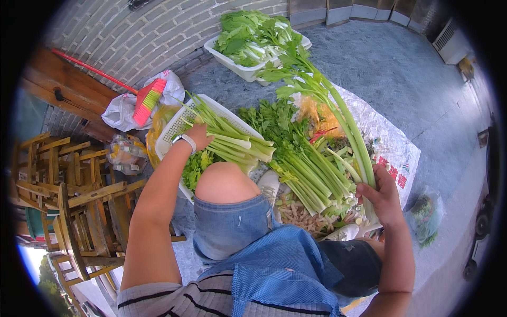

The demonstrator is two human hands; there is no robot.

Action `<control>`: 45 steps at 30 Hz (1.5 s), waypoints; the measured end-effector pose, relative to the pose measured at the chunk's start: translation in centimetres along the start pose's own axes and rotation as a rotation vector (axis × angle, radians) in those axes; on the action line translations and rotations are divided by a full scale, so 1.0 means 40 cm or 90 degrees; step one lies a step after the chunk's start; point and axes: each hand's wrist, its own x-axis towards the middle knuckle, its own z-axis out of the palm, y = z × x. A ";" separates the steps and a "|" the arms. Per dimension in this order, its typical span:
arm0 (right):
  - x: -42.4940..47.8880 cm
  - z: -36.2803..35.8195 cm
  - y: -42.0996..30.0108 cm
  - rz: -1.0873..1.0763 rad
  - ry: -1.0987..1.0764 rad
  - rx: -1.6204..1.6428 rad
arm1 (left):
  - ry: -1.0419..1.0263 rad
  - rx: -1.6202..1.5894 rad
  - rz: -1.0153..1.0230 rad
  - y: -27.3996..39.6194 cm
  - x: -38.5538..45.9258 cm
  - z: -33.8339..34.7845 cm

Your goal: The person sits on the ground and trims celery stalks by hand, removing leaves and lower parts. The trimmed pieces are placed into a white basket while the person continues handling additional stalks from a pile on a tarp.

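Observation:
My right hand [381, 195] grips a long, leafy celery stalk [344, 107] near its pale base, the leaves pointing away from me. My left hand [201, 136], with a watch on its wrist, rests on trimmed celery stalks [233, 138] in a white plastic basket [171, 136]. Its fingertips are partly hidden, so whether it grips any stalk is unclear. Celery leaves [196, 168] lie in the same basket beside my knee. Between my hands, a pile of leafy celery [305, 170] lies on a printed plastic sheet [390, 136] on the ground.
Root trimmings [297, 218] lie by my shoes. Farther off, a white basket [233, 67] holds leafy greens [253, 39]. At left are a red broom [148, 101], a white bag [121, 113] and stacked wooden stools [91, 214]. A clear bag of greens [427, 214] lies right.

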 end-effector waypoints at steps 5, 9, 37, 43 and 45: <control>0.006 0.005 -0.004 0.014 -0.017 -0.009 | 0.429 -0.321 0.308 0.391 -0.121 -0.262; 0.002 0.008 -0.016 0.046 -0.037 0.037 | 0.667 -0.108 0.497 0.551 -0.140 -0.338; -0.016 0.043 -0.002 0.086 0.015 0.255 | 0.782 -0.014 0.506 0.662 0.021 -0.240; -0.002 0.036 -0.003 0.075 0.036 0.206 | 0.504 -0.193 0.480 0.656 0.024 -0.205; -0.002 0.030 -0.015 0.086 0.013 0.212 | 0.328 -0.339 0.400 0.669 0.007 -0.215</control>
